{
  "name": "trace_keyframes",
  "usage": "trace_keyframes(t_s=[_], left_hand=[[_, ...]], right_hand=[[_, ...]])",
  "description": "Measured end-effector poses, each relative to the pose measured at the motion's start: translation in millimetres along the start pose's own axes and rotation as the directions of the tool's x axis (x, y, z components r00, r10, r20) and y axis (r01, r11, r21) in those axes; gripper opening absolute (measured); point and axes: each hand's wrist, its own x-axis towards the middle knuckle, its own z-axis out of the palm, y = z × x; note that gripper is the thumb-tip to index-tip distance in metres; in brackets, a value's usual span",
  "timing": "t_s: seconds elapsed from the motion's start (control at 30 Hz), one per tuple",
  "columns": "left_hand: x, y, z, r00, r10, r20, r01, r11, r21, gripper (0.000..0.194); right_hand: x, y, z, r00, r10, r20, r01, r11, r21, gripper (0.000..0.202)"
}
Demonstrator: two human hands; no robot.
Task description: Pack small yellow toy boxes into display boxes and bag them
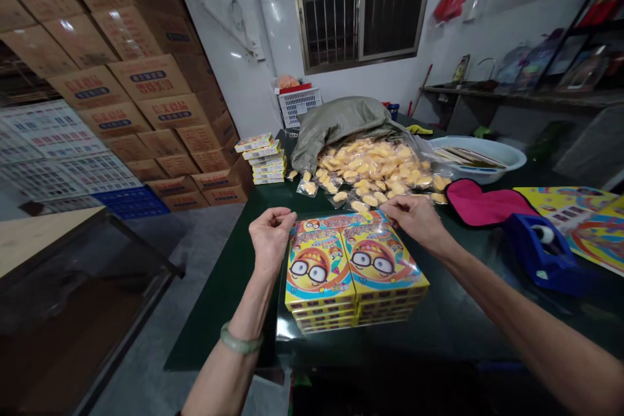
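Two side-by-side stacks of yellow cartoon-face boxes [322, 266] sit on the dark green table in front of me, inside clear plastic film [285, 330] that shines at its near left edge. My left hand [270, 237], thumb and forefinger pinched together, is at the far left corner of the stacks. At the far right corner, my right hand [414, 221] is closed in a similar pinch. Both seem to grip the film's far edge, though the film is hard to make out between the fingers. A pale green bangle [240, 342] circles my left wrist.
Behind the boxes, individually wrapped yellow pieces [370, 169] spill from a grey-green sack [341, 118]. More flat boxes [267, 159] are stacked at left. To the right are a pink cloth item [487, 203], a blue tape dispenser [541, 253] and a pale blue basin [511, 157].
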Motion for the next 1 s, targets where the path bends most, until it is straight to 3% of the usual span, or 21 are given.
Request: trace_keyframes(t_s=[0.17,0.4,0.63,0.83,1.0], left_hand=[[-2,-4,0.4,0.999,-0.046,0.004,0.046,0.998,0.053,0.026],[-1,-6,2.4,0.998,-0.053,0.019,0.051,0.996,0.073,0.026],[2,-6,4.7,0.998,-0.065,0.023,0.062,0.992,0.108,0.024],[3,-6,5.3,0.998,-0.063,0.016,0.061,0.993,0.105,0.023],[4,-7,5.4,0.997,-0.07,0.021,0.068,0.992,0.103,0.022]], right_hand=[[9,4,5,0.995,0.088,0.053,-0.097,0.978,0.185,0.022],[20,5,8,0.996,0.072,0.045,-0.079,0.98,0.181,0.022],[24,7,7,0.961,0.244,0.13,-0.267,0.939,0.214,0.025],[25,10,6,0.961,0.216,0.175,-0.251,0.945,0.211,0.021],[27,11,9,0.978,0.135,0.162,-0.166,0.966,0.199,0.016]])
